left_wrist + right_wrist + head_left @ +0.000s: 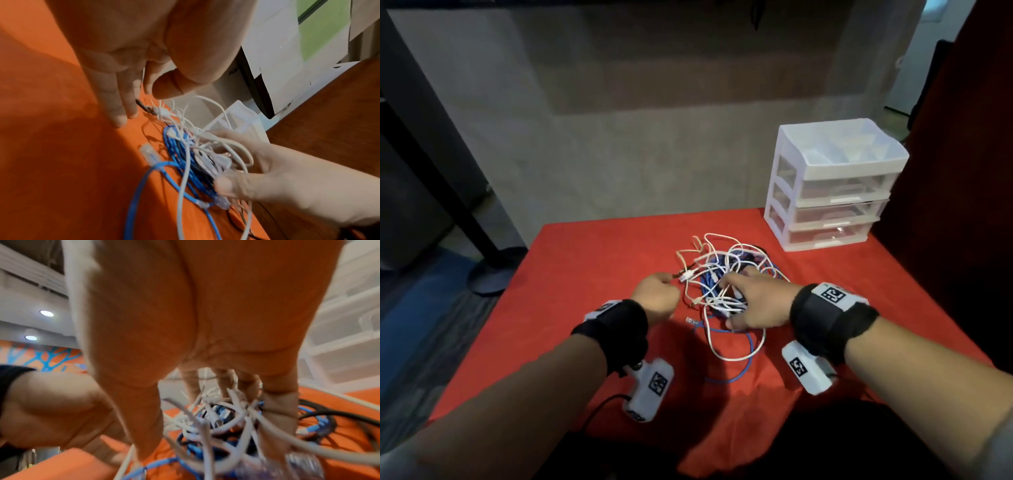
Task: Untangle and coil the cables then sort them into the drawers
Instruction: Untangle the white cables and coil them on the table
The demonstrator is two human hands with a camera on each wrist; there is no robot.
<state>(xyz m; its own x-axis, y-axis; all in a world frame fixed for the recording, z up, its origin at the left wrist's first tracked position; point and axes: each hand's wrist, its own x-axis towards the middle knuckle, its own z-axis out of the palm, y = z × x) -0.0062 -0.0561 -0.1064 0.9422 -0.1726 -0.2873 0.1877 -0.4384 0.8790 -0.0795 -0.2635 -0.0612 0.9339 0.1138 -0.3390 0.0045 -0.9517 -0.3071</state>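
A tangle of white, blue and black cables (726, 274) lies mid-table on the red cloth (592, 274). My right hand (727, 303) is spread over its near side. In the left wrist view its thumb and fingers curl round the bundle (197, 155). My left hand (667, 279) is curled at the tangle's left edge and pinches the end of a black cable (141, 105). A blue cable with a clear plug (690, 321) loops toward me. The white drawer unit (832, 185), with three clear drawers pushed in, stands at the back right.
The cloth's left edge (493, 329) drops to the floor, where a black stand base (489, 274) sits. A dark red panel (962, 171) rises just right of the drawer unit. Bare cloth lies left of and in front of the tangle.
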